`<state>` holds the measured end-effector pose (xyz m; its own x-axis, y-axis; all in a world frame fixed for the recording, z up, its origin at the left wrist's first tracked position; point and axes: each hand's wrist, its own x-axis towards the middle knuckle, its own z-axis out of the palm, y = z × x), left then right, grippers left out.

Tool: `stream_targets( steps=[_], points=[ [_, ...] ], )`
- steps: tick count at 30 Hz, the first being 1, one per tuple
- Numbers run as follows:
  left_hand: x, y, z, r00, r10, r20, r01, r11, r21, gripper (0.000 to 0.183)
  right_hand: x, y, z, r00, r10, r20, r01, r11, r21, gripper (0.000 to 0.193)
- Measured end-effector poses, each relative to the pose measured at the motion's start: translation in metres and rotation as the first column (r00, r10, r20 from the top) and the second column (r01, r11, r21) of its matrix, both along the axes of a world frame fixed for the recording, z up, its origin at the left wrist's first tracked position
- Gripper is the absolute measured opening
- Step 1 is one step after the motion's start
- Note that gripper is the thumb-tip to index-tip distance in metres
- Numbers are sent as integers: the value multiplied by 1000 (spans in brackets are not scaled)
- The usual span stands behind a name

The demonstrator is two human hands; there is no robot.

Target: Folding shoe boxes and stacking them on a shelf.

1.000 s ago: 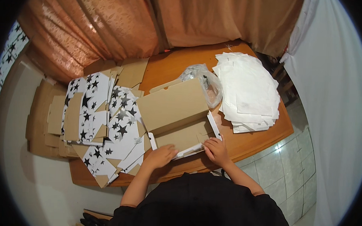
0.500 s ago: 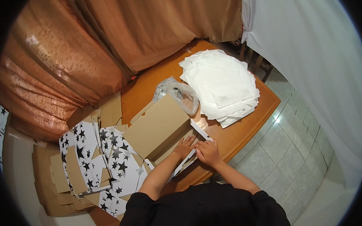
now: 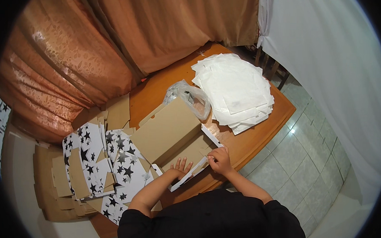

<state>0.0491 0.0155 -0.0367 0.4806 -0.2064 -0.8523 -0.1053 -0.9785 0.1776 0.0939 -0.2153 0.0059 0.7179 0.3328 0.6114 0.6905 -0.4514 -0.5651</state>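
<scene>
1. Head view: the left hand (image 3: 181,168) has moved away from the right hand (image 3: 219,159), leftward along the front wall of the box (image 3: 167,125). The right hand stays at the front right corner.
2. The left hand is open, fingers spread and pointing into the box – it rests over the front wall and grips nothing that I can see.
3. The right hand is curled closed on the rim at that corner; its thumb is hard to make out.
4. The box sits near the front edge of the table (image 3: 151,91), lid raised at the back. Star-print cardboard (image 3: 129,167) lies to its left, a clear plastic bag (image 3: 176,92) behind it, and a pile of white sheets (image 3: 238,89) beyond its right end.
5. The front wall could spring up or skew if either hand lets go too soon. Hard pressure on the corner could crease it.
6. The left forearm passes close to the cardboard – a sideways sweep might drag pieces along. Pushing the box back could shove the bag.
</scene>
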Motion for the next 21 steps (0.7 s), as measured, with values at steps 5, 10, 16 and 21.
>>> stream_targets(
  steps=[5,10,16,21],
  points=[
    [30,34,6,964,142,-225,-196,951,-240,78,29,-16,17,993,-70,-97,100,931,351,8],
    [41,18,155,885,453,-107,-420,679,-602,55,131,-74,12,977,-197,-77,201,978,50,18],
    [-11,-28,182,567,822,-50,-372,202,-906,50,190,-86,-13,951,-307,-27,270,871,-410,32],
    [-15,-58,166,451,889,-75,-402,127,-907,46,201,-91,-31,950,-296,-103,198,822,-534,27]
  ],
)
